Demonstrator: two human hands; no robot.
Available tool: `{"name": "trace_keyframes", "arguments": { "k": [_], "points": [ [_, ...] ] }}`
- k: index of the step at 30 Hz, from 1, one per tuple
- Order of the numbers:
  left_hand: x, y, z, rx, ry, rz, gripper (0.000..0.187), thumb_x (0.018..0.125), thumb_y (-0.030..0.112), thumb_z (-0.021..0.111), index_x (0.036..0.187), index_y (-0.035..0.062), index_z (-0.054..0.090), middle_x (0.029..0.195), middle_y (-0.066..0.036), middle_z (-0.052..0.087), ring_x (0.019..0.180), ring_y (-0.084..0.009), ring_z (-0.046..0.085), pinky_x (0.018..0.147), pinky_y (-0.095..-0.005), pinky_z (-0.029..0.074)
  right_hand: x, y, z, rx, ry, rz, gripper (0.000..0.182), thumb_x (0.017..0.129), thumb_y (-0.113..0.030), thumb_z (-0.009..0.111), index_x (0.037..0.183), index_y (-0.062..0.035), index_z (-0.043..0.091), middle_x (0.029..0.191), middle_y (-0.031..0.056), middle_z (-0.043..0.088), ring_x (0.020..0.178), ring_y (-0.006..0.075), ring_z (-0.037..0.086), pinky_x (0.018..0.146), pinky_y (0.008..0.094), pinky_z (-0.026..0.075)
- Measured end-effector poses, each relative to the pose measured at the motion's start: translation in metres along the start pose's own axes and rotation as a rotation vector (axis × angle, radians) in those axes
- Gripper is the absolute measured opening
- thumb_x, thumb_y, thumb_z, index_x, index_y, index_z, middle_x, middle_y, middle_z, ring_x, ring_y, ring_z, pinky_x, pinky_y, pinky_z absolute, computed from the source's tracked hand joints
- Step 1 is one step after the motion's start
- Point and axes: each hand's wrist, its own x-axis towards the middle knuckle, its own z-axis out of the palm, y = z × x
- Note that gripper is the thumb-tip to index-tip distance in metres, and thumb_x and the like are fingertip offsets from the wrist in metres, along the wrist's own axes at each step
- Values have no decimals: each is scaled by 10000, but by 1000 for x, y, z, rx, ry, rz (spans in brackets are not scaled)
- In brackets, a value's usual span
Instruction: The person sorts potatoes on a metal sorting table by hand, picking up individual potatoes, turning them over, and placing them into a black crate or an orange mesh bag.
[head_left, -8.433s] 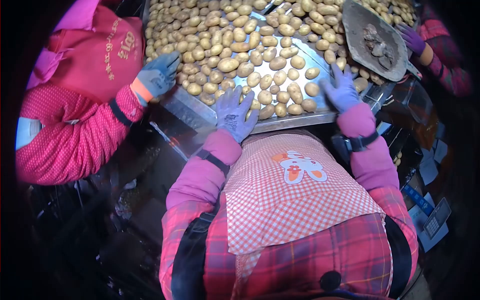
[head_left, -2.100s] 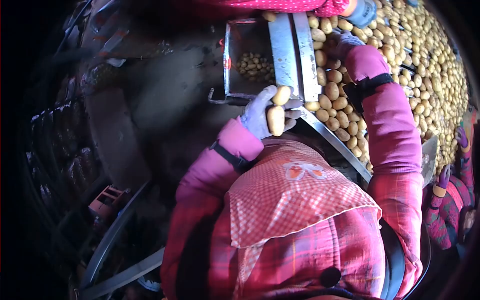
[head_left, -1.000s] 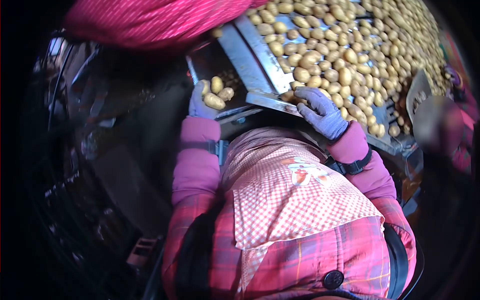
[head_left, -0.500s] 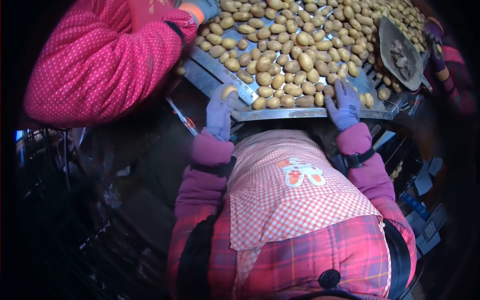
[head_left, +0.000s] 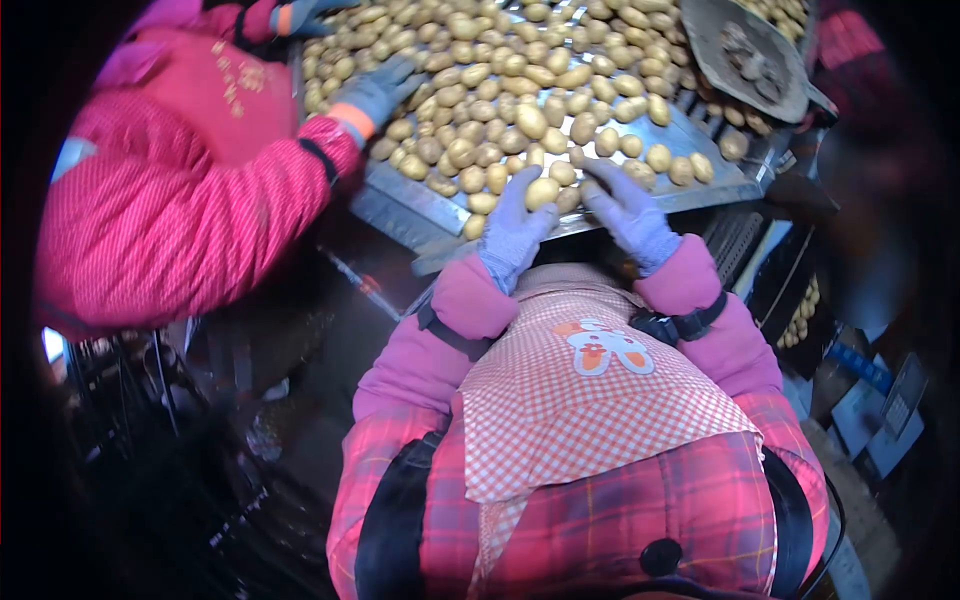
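Note:
My left hand (head_left: 514, 232), in a lavender glove, is at the near edge of the metal sorting table (head_left: 400, 212). Its thumb and fingers curve around a yellow potato (head_left: 541, 194). Close on the right, my right hand (head_left: 632, 218) wears a matching glove. Its fingers are apart and point inward to the potatoes, with a smaller potato (head_left: 568, 200) between the two hands. A broad layer of loose potatoes (head_left: 480, 110) covers much of the table beyond. The undersides of my fingers are hidden.
On the left, a person in a dotted pink sleeve (head_left: 230, 190) reaches over the potatoes with a grey-blue gloved hand (head_left: 378, 95). A worn scoop-shaped tray (head_left: 745, 60) with dark lumps stands at the back right. The table's raised metal edge (head_left: 690, 196) runs before me.
My left hand has moved right, still with a potato at its fingers; my right hand has moved left, bringing them close together. The view has shifted, and the other person's gloved hand is now over the potatoes.

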Motion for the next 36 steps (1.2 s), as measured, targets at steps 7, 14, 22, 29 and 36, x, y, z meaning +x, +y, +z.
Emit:
{"name": "trace_keyframes", "arguments": {
  "k": [7,14,22,29,36],
  "points": [
    [-4,27,50,276,-239,55,362,983,126,511,1308,-33,508,1248,-153,578,1157,-187,544,995,-310,430,-45,-9,-50,525,107,325,372,964,-320,500,1196,-48,606,998,123,646,763,129,609,588,228,463],
    [51,39,26,1229,-57,799,448,884,219,605,1274,3,559,1299,-227,532,1213,-400,492,1040,-481,369,-115,11,-102,785,535,482,468,956,-413,477,1186,-22,593,988,146,670,602,126,574,477,208,407],
    [145,51,0,1807,2,678,620,872,525,521,1381,173,493,1503,-112,364,1392,-402,270,1066,-599,252,-113,10,-114,904,489,413,684,979,-584,369,1398,-46,417,1317,161,555,1049,237,627,806,317,504],
    [97,52,-17,1367,101,819,490,854,319,648,1255,44,586,1253,-249,572,1176,-419,526,1034,-475,399,-76,7,-102,477,184,109,572,1021,-461,381,1432,-63,379,1400,131,463,1290,235,465,1023,396,417],
    [-12,-7,-48,922,436,636,476,848,186,650,1262,-19,535,1272,-272,532,1194,-431,500,1034,-471,394,9,-56,-3,185,-242,-14,516,989,-359,479,1380,-25,441,1312,130,512,1233,181,477,1032,286,379]
  ]
}}
